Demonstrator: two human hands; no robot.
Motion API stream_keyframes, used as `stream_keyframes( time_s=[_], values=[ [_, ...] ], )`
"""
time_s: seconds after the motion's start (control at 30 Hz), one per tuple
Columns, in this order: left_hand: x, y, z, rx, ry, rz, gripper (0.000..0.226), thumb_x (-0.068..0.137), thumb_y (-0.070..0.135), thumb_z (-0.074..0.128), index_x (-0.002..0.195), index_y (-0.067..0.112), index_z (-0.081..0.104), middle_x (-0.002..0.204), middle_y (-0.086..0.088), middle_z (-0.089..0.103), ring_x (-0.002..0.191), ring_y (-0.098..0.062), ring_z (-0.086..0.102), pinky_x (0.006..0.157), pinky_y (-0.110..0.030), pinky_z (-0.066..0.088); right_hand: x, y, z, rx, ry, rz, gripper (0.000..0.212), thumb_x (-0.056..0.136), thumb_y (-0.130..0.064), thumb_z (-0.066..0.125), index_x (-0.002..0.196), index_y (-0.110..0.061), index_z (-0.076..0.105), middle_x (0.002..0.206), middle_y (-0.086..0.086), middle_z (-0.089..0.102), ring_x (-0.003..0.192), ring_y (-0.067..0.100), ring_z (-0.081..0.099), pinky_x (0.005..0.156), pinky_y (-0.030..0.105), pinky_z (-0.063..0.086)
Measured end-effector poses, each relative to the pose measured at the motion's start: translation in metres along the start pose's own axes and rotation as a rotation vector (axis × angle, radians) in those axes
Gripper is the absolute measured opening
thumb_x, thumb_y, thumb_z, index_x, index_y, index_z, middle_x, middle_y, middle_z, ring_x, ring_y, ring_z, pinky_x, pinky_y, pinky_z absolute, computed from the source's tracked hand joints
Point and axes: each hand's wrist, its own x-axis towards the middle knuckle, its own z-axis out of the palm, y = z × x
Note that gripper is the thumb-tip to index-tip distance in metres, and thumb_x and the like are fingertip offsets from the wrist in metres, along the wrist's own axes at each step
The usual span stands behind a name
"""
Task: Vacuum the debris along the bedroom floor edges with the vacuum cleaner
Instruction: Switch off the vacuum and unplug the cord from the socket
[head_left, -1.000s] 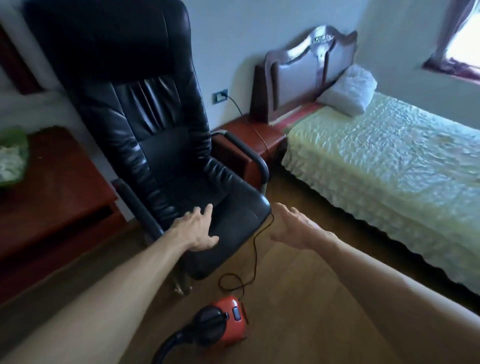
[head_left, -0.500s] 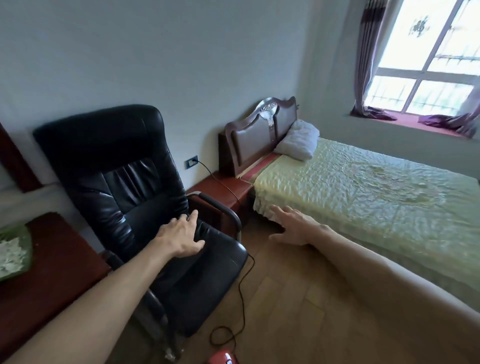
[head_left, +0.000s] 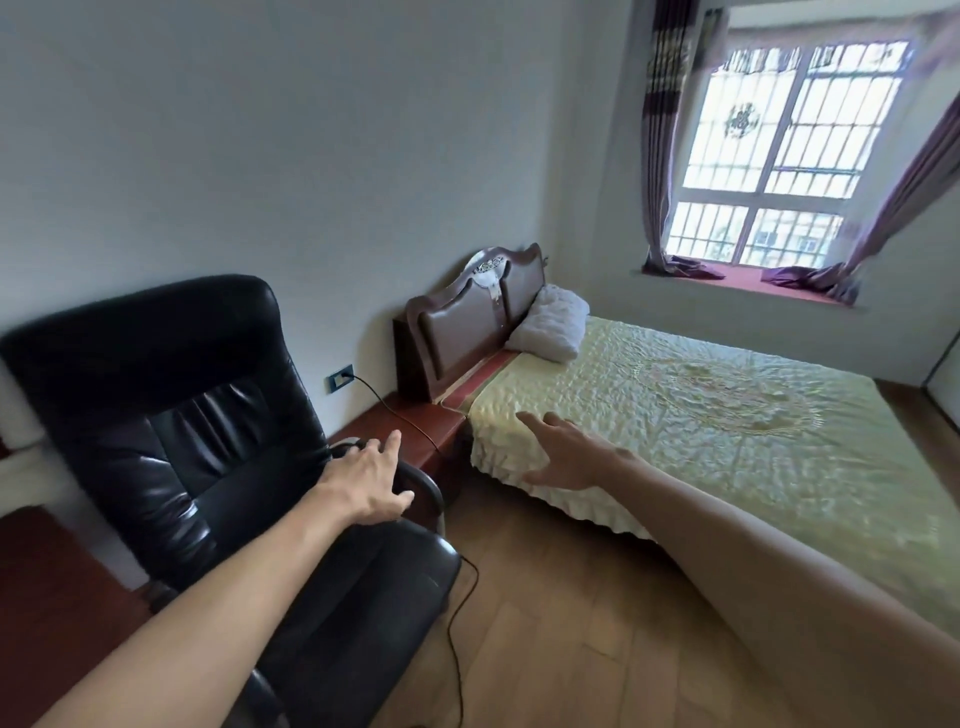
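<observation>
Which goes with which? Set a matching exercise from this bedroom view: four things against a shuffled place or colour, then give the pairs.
Things:
1. office chair
2. pillow
3. cord
4. bedspread

Place or colour:
A. white, leaning at the headboard
B. plugged into the wall socket
C. pale green, quilted
D. black leather

Pairs: 1-D, 2-A, 3-B, 4-C.
</observation>
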Motion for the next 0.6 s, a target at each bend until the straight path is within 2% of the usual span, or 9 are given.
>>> stream_keyframes(
  time_s=[0.33, 0.6],
  values=[
    [0.028, 0.095, -0.031, 0.039, 0.039, 0.045, 0.095, 0.089, 0.059, 0.052, 0.158, 0.017, 0.001, 0.151, -0.011, 0.037, 0.134, -0.031, 0.044, 0.105, -0.046, 0.044, -0.037, 0.096, -0.035, -0.010, 0.046, 0.037, 0.093, 0.089, -0.046, 0.067, 0.158, -0.021, 0.010, 0.133, 0.014, 0.044, 0.122, 0.034, 0.049, 0.093, 0.041, 0.043],
    [0.055, 0.211, -0.044, 0.058, 0.020, 0.071, 0.095, 0.089, 0.058, 0.051, 0.158, 0.019, -0.001, 0.157, -0.010, 0.029, 0.138, -0.030, 0.039, 0.107, -0.045, 0.041, -0.077, 0.216, -0.061, -0.005, 0.068, 0.126, 0.093, 0.089, -0.050, 0.065, 0.158, -0.023, 0.008, 0.141, 0.013, 0.041, 0.128, 0.033, 0.045, 0.094, 0.041, 0.043]
  ],
)
